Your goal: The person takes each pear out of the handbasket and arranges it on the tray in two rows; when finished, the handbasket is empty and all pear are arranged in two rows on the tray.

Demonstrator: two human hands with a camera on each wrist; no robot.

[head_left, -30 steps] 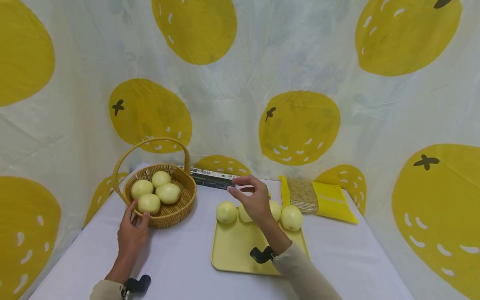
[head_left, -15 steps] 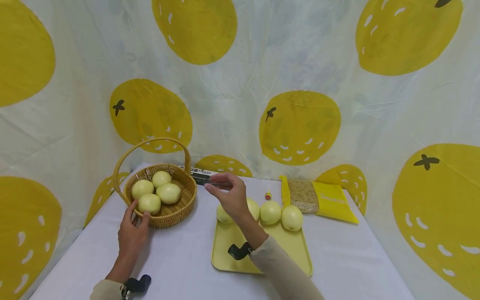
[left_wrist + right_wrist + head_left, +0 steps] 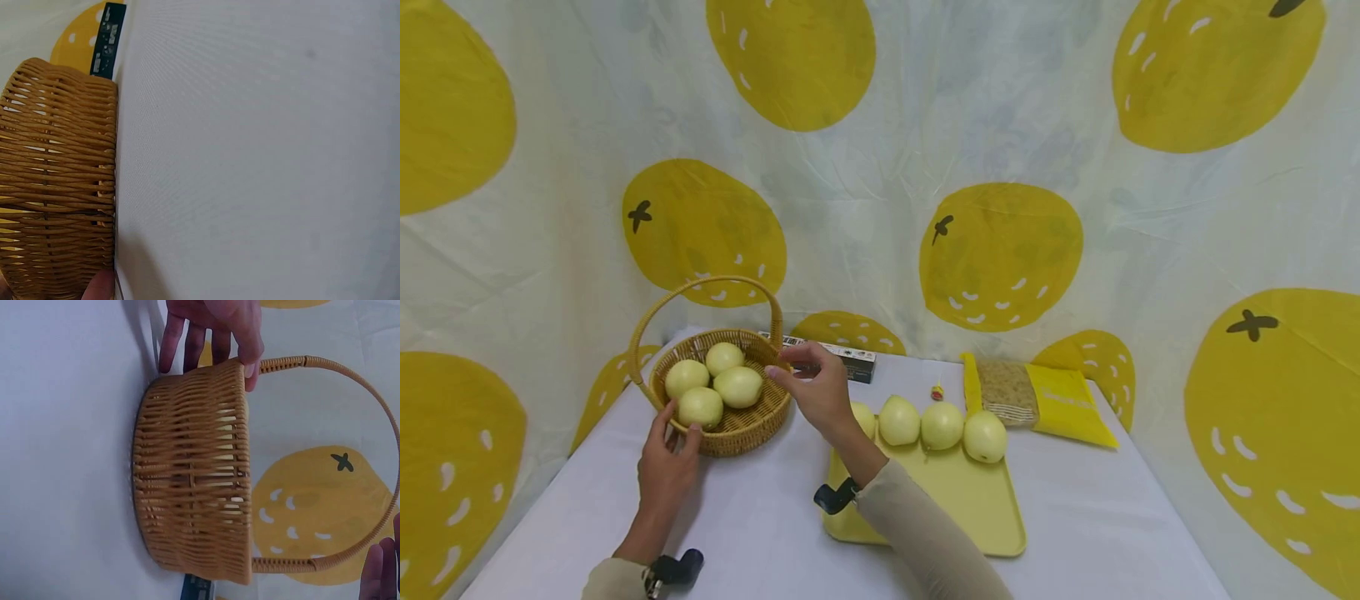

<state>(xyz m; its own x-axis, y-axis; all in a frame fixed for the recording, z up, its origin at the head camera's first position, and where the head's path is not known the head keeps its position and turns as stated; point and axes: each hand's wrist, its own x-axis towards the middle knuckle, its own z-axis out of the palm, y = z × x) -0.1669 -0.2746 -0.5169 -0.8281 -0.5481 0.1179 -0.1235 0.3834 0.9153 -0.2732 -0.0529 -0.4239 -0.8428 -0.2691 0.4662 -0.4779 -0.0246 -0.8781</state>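
Observation:
In the head view a round wicker basket with a tall handle stands at the left, holding several pale yellow-green, pear-like fruits. My left hand grips its near left rim, thumb and fingers about the edge. The right wrist view also shows this left hand on the rim. My right hand hovers by the basket's right side, near the foot of the handle, fingers loosely bent and nothing seen between them. More such fruits line the far edge of a yellow tray, one partly hidden by my right wrist.
Behind the basket lies a dark pasta box, partly covered by my right hand. A small lollipop sits beyond the tray. To the right is a yellow packet with a see-through window. A fruit-print curtain rises behind the white table.
My right hand has moved left from above the tray to the basket's right side, uncovering tray fruits and the lollipop. The left hand has stayed on the basket.

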